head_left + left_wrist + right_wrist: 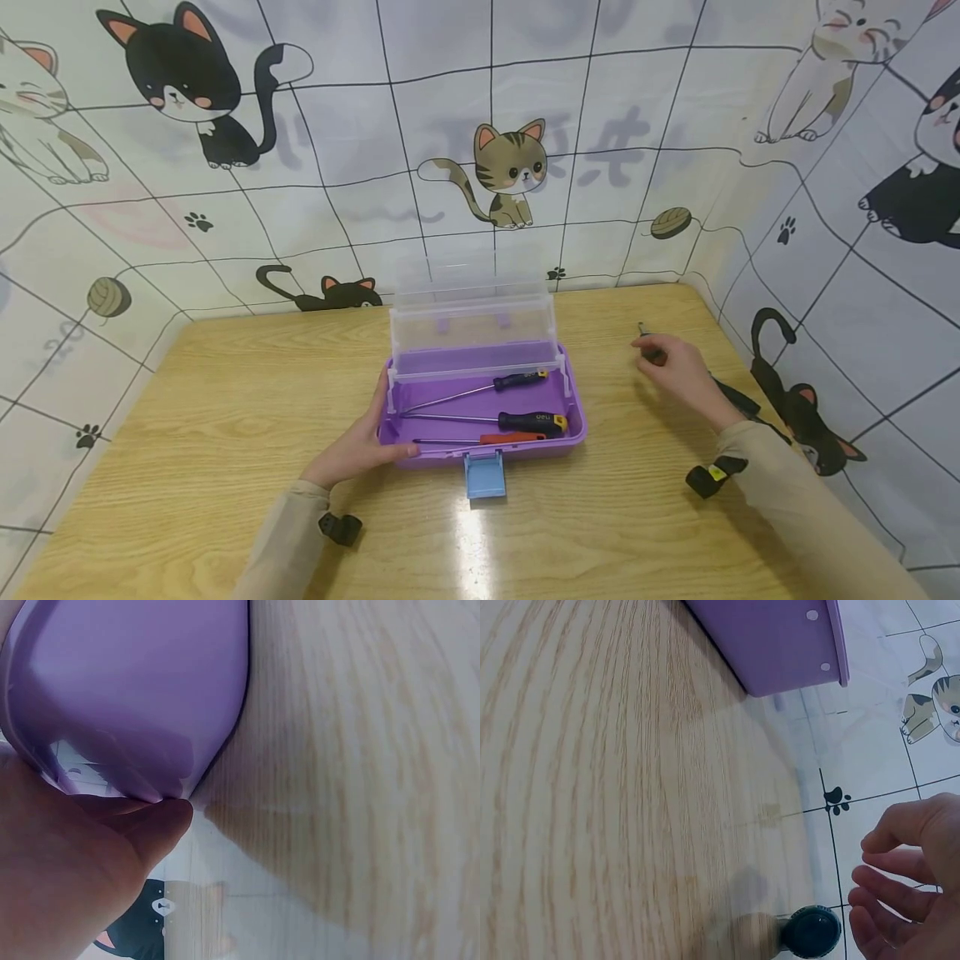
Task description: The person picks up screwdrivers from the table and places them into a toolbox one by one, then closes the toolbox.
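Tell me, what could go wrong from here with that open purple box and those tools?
The right hand is at a dark tool, but its fingers don't appear closed around it, so the tool might slip or roll. The clear lid stands raised at the back of the box and might drop onto a hand reaching in. Three screwdrivers lie loose inside, so they could slide if the left hand, holding the left end, tips it.

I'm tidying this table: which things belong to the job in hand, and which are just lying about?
Likely in the job:
purple toolbox, gripped by the left hand
three screwdrivers inside
dark tool near the right hand

Perhaps just lying about:
dark item farther right, partly hidden
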Available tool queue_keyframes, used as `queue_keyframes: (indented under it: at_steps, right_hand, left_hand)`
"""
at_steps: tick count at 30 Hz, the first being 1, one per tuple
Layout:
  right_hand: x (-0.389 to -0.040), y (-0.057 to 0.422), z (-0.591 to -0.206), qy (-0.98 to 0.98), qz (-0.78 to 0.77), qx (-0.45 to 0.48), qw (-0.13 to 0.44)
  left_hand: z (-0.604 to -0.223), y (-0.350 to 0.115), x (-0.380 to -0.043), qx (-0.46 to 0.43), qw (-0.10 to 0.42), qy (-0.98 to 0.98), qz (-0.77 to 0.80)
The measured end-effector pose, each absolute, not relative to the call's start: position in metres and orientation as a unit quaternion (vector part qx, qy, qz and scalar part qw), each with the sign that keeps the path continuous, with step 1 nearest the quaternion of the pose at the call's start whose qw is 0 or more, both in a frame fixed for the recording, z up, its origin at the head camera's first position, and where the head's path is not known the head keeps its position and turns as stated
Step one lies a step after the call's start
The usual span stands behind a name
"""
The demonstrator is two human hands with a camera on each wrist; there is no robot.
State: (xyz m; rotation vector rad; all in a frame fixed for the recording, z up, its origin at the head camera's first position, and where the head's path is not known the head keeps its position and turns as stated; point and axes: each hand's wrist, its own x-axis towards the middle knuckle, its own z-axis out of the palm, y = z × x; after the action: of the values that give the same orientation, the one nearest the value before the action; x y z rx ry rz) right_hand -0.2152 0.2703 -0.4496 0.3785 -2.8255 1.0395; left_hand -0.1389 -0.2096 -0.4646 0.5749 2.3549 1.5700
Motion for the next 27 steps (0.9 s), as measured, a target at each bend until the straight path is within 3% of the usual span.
queue_keyframes:
  at_steps: [27]
  right_hand:
    - [-0.228, 0.286, -0.477, -0.96, 0.268, 0.016, 0.082]
  left_hand:
    - [-0.468, -0.21, -0.141, 0.196, 0.126, 0.805, 0.545]
